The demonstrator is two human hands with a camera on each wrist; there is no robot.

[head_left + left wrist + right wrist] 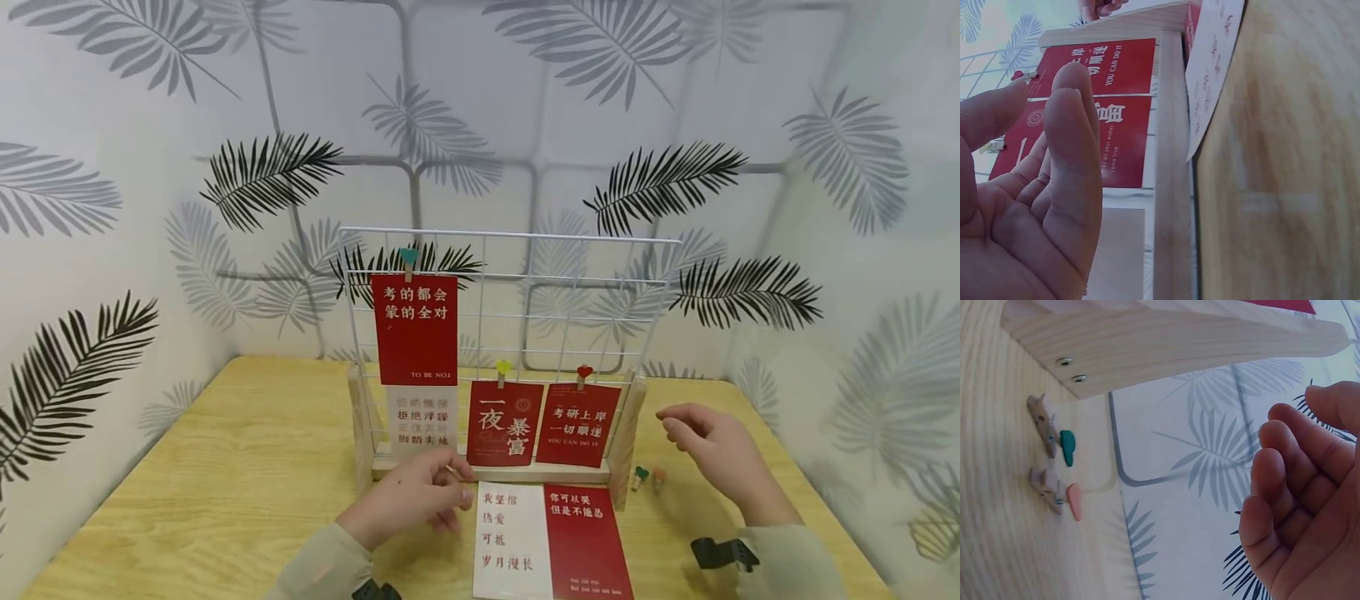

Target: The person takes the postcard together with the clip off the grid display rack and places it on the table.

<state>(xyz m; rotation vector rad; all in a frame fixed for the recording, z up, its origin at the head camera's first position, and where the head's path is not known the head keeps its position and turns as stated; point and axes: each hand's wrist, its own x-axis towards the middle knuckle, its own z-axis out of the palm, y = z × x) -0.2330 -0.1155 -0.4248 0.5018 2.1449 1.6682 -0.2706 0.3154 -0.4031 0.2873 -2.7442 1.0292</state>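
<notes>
Rack with clipped red cards, loose cards in front, empty hands

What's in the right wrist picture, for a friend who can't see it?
An empty right hand with loosely curled fingers is at the right. At left, a green-topped clip and an orange-topped clip lie on a wooden table near the end of a wooden stand; a leaf-patterned wall is behind.

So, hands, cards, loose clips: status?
Left hand and right hand both empty. White card and red card side by side on table. Green clip, orange clip loose beside rack, nothing seen covering them.
</notes>
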